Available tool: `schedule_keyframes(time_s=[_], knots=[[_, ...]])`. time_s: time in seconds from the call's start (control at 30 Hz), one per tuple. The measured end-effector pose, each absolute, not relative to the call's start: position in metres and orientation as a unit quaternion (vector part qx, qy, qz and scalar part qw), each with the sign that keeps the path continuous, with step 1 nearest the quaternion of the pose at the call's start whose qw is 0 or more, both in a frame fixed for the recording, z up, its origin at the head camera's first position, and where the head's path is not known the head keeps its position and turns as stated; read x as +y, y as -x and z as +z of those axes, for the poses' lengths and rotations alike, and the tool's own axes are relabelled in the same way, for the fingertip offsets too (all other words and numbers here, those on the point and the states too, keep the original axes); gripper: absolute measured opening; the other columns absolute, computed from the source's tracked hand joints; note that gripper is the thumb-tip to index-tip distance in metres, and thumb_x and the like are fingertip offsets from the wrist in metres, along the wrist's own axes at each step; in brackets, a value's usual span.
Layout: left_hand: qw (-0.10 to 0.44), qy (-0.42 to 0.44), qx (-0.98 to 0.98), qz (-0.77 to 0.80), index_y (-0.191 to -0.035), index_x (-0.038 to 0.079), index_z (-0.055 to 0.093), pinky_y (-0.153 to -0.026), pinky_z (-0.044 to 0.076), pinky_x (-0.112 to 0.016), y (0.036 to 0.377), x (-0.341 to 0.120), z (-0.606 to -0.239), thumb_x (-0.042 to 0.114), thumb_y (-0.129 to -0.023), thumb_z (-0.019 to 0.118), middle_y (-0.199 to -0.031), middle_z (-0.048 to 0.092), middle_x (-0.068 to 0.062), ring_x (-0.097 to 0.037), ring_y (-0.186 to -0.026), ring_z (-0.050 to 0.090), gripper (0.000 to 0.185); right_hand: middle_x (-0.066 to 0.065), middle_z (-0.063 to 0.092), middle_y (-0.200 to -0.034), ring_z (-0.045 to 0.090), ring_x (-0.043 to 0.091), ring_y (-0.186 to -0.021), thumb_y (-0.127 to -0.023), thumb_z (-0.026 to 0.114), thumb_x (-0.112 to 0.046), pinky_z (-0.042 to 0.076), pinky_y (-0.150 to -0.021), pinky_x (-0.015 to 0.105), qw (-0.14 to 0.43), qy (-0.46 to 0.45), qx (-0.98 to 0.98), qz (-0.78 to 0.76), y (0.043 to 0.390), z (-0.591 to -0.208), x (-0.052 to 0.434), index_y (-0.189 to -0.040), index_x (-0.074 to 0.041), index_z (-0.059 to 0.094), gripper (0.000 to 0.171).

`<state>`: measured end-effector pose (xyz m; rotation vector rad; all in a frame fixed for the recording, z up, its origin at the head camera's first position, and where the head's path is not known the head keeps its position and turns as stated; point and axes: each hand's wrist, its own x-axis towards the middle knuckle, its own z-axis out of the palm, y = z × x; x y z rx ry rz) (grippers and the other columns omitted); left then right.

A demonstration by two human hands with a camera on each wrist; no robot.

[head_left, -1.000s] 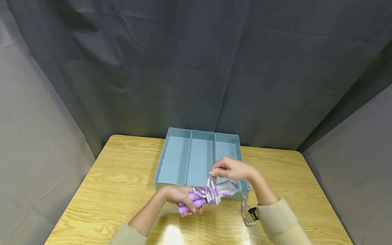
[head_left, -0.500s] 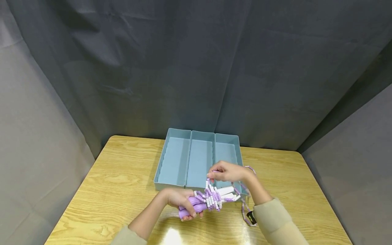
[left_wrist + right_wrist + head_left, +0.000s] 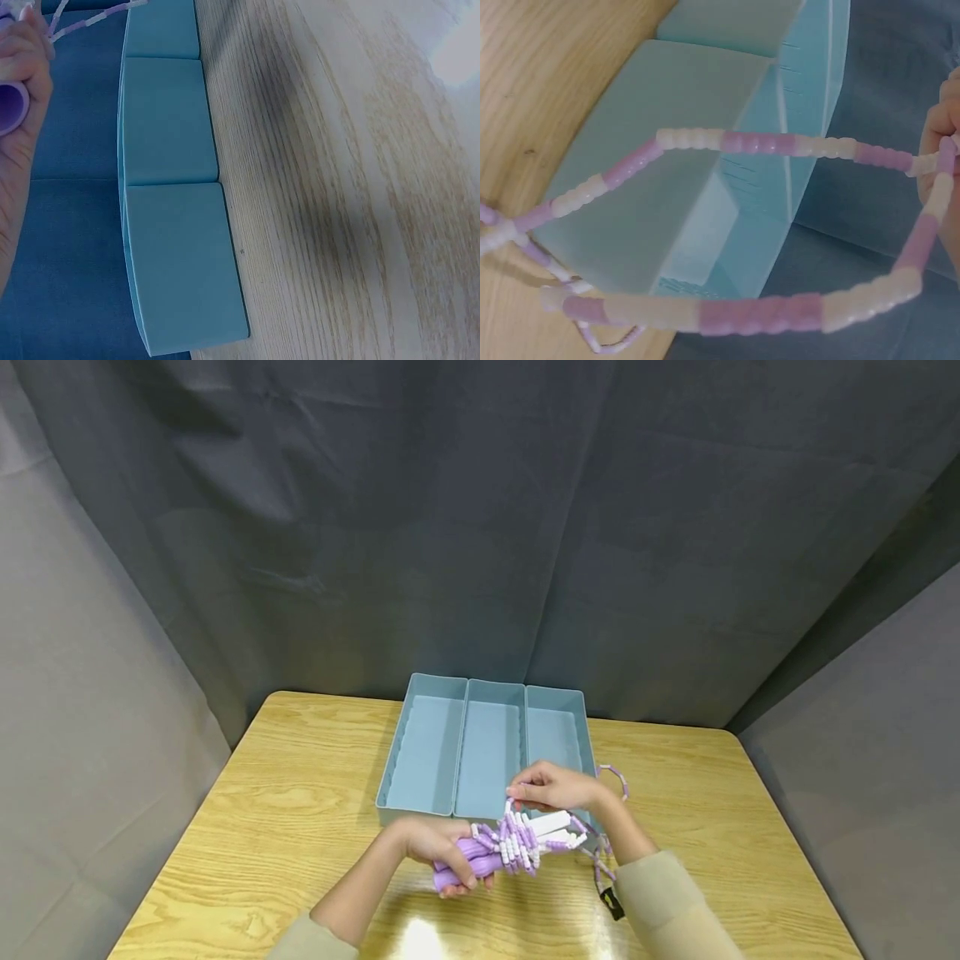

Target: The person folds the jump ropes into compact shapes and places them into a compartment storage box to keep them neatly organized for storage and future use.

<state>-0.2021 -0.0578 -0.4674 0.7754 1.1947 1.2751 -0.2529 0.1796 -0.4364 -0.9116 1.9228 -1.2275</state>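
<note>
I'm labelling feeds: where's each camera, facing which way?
Head: on the head, facing forward-down at the purple-and-white beaded rope; left hand, right hand, beige sleeves show.
Left wrist: on that wrist, facing the blue plastic three-compartment tray; that hand shows.
Right wrist: likewise, facing rope and tray; that hand shows.
Both wrist views share rope and tray.

Through my cameras I count two hands (image 3: 555, 787), two purple handles (image 3: 483, 865), one beaded rope (image 3: 517, 845), one black tag (image 3: 612, 904), three blue compartments (image 3: 491, 752), two beige sleeves (image 3: 660, 893) and one wooden table (image 3: 300, 793).
</note>
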Motion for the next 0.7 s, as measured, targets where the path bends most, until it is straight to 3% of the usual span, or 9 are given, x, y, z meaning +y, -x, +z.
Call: schedule_keyframes(time_s=[0.5, 0.7], knots=[[0.562, -0.338, 0.508, 0.559, -0.106, -0.022, 0.041, -0.047, 0.049, -0.02, 0.205, -0.062, -0.469, -0.006, -0.082, 0.049, -0.069, 0.055, -0.008, -0.01, -0.053, 0.053, 0.031, -0.011, 0.038, -0.053, 0.031, 0.0, -0.045, -0.096, 0.045, -0.018, 0.026, -0.043, 0.013, 0.311, 0.326, 0.717, -0.532, 0.253, -0.463, 0.177, -0.072, 0.01, 0.048, 0.038], [0.548, -0.336, 0.512, 0.57, -0.107, -0.026, 0.038, -0.047, 0.049, -0.019, 0.206, -0.062, -0.47, -0.005, -0.082, 0.049, -0.068, 0.056, -0.006, -0.01, -0.052, 0.053, 0.035, -0.012, 0.048, -0.056, 0.041, -0.002, -0.048, -0.096, 0.045, -0.018, 0.033, -0.043, 0.01, 0.329, 0.285, 0.685, -0.584, 0.244, -0.458, 0.174, -0.074, -0.009, 0.059, 0.028]])
